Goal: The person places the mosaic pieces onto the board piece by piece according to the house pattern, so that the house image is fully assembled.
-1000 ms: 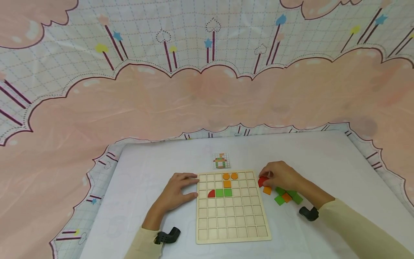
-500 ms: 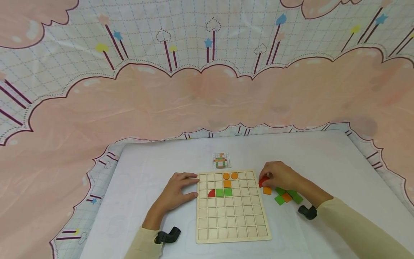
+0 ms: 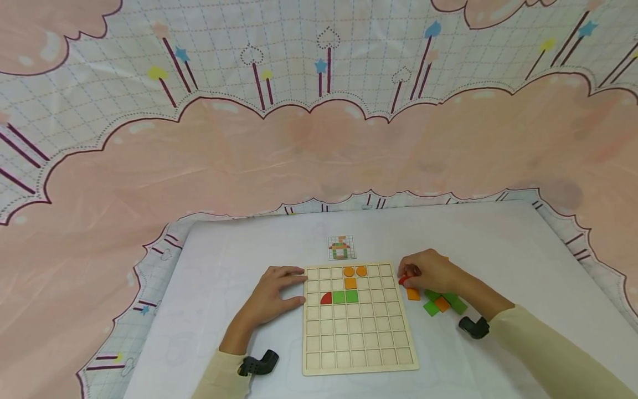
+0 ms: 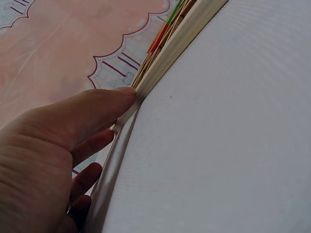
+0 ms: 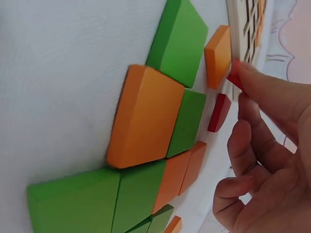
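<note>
A wooden grid board (image 3: 356, 327) lies on the white table. My left hand (image 3: 269, 296) rests beside its left edge, fingers extended and touching it; in the left wrist view the thumb (image 4: 104, 104) meets the board's side. Seated in the grid are two orange discs (image 3: 355, 271), an orange square (image 3: 350, 283), a red quarter-circle (image 3: 326, 298) and two green squares (image 3: 345, 297). Right of the board, my right hand (image 3: 431, 270) pinches a red block (image 5: 234, 79) between thumb and finger; its full shape is hidden. Another red block (image 5: 220, 112) lies below that hand.
Loose green blocks (image 5: 182, 46) and orange blocks (image 5: 146, 116), several of each, lie close together right of the board, partly under the right hand. A small printed pattern card (image 3: 341, 247) lies behind the board. A patterned cloth (image 3: 319, 149) hangs at the back.
The red block in my right hand has turned and shows less of its face now. The right hand has barely shifted. My left hand and the board stay put.
</note>
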`<state>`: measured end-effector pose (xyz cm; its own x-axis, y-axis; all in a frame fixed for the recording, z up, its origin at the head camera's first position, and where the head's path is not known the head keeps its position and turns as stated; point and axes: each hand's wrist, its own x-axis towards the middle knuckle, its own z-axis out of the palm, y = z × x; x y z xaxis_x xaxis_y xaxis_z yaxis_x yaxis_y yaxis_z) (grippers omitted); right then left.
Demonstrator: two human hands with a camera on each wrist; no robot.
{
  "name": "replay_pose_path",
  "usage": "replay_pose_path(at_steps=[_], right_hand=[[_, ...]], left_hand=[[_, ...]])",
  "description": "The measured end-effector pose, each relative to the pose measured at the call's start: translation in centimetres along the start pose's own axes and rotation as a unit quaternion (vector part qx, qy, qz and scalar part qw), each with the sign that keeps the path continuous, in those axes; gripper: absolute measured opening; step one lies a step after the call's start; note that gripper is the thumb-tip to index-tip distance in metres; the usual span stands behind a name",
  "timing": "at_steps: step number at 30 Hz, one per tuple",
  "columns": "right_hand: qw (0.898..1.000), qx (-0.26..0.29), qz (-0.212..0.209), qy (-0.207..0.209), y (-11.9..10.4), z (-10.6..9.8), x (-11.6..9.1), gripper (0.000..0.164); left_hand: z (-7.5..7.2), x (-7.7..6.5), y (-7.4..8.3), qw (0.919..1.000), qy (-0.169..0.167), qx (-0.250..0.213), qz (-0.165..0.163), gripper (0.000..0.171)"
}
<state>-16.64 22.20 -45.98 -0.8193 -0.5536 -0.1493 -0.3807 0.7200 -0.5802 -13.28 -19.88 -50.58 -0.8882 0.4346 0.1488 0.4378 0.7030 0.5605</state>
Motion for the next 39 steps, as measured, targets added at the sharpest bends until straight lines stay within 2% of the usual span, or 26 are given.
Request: replay_pose_path(at_steps=[6,12,23,31,39], right_hand=[[0.999,0.024,-0.042,0.021,0.2,0.3,0.0,0.015],[0.997,0.058,-0.057,0.017,-0.5,0.7,0.3,0.008],[0.995,0.088,-0.046,0.014,-2.3,1.5,1.2,0.01],[0.993,0.098,-0.067,0.024,-3.1,2.5,2.0,0.014],[0.991,0.119,-0.055,0.012,-4.1,3.4,2.8,0.01]], left_hand=[[0.0,0.0,0.0,1.0,-0.002,0.001,-0.005,0.047],[0.0,0.0,0.1,0.9999,-0.003,-0.003,-0.011,0.048],[0.1,0.0,0.0,1.0,-0.002,0.001,-0.006,0.047],[0.1,0.0,0.0,0.9999,-0.003,-0.003,-0.011,0.047],[0.1,0.0,0.0,1.0,-0.002,0.004,-0.007,0.048]])
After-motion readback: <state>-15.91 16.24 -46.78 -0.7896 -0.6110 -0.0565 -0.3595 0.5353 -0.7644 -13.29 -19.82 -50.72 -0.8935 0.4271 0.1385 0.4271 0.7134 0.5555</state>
